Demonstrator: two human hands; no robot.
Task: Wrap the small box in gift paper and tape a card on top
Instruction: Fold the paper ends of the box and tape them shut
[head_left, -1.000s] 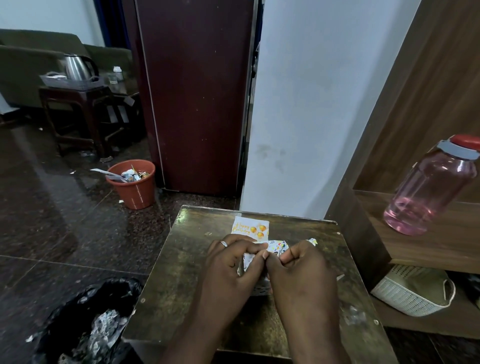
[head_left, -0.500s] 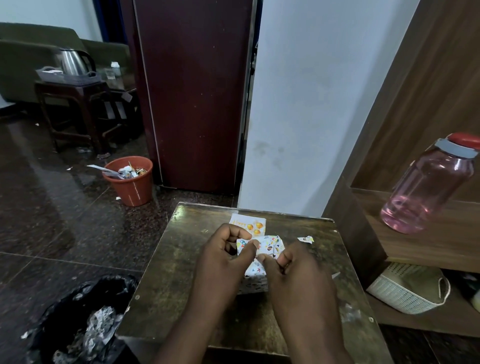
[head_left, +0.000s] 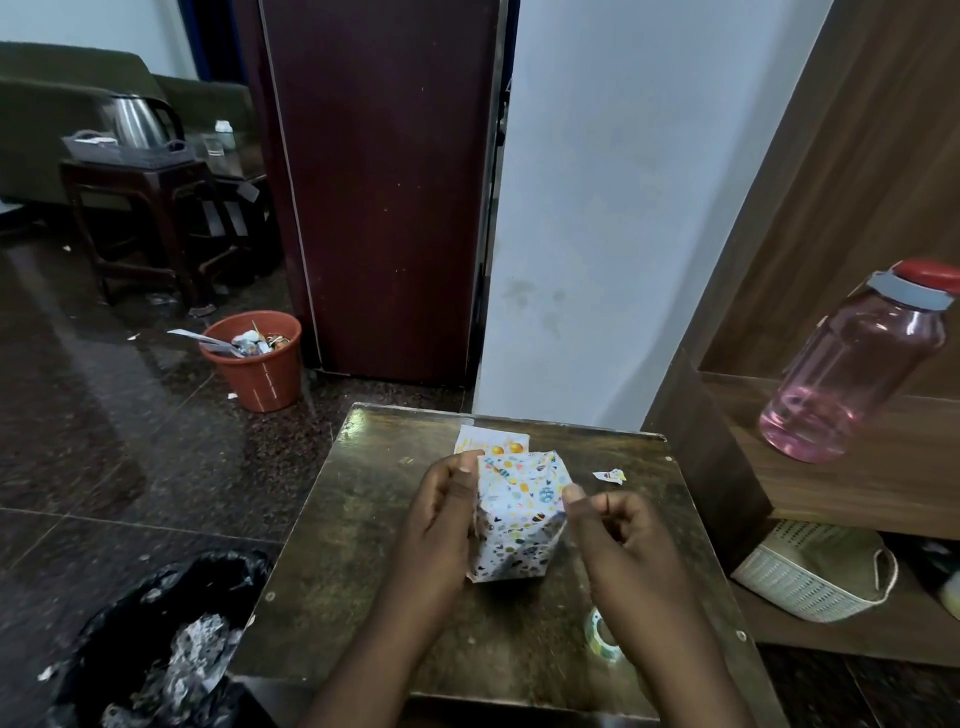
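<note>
left hand (head_left: 441, 525): fingers curled round left side of wrapped box (head_left: 517, 512), thumb on its near face | wrapped box: upright on table (head_left: 363, 571), paper covers it, card (head_left: 491, 440) flat just behind | right hand (head_left: 618, 540): thumb and forefinger pinch paper at box's right edge | tape roll (head_left: 597, 634): on table, partly under right wrist

1 box (head_left: 517, 514), 1 card (head_left: 492, 440), 1 tape roll (head_left: 598, 635), 2 bins (head_left: 253, 358).
</note>
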